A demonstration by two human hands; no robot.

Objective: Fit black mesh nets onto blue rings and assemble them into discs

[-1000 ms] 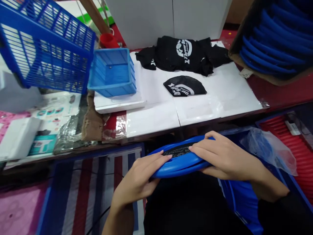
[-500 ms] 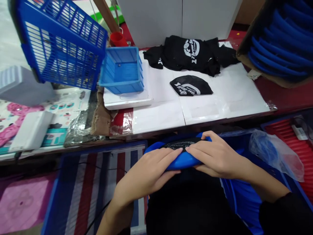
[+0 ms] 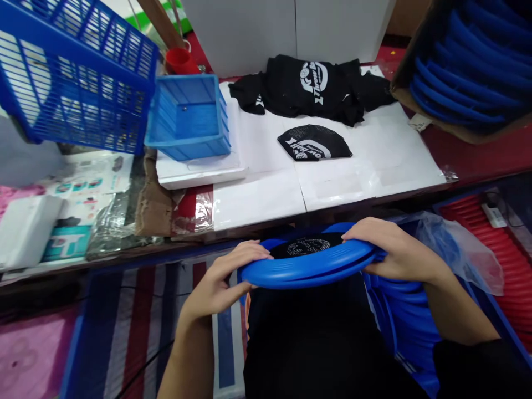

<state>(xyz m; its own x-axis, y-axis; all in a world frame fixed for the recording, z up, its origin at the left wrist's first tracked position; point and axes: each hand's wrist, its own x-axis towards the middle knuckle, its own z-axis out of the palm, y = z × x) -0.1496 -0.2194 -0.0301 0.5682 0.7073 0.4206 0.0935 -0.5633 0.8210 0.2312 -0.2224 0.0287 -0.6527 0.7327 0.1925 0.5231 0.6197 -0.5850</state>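
Both my hands hold a blue ring [image 3: 307,267] with a black mesh centre printed in white, level above my lap. My left hand [image 3: 226,276] grips its left rim and my right hand [image 3: 394,252] grips its right rim. On the white table sheet [image 3: 374,166] beyond lies a black mesh piece [image 3: 313,143] with white print. A pile of black printed fabric [image 3: 311,88] lies further back.
A tilted dark blue wire basket [image 3: 78,83] and a light blue bin [image 3: 187,119] stand at the left. A cardboard box of stacked blue rings [image 3: 469,61] is at upper right. Blue rings in a plastic bag [image 3: 444,249] and a red crate [image 3: 494,244] sit beside my right arm.
My hands have slid apart from the ring's middle to its left and right rims. The mesh centre now shows between them.
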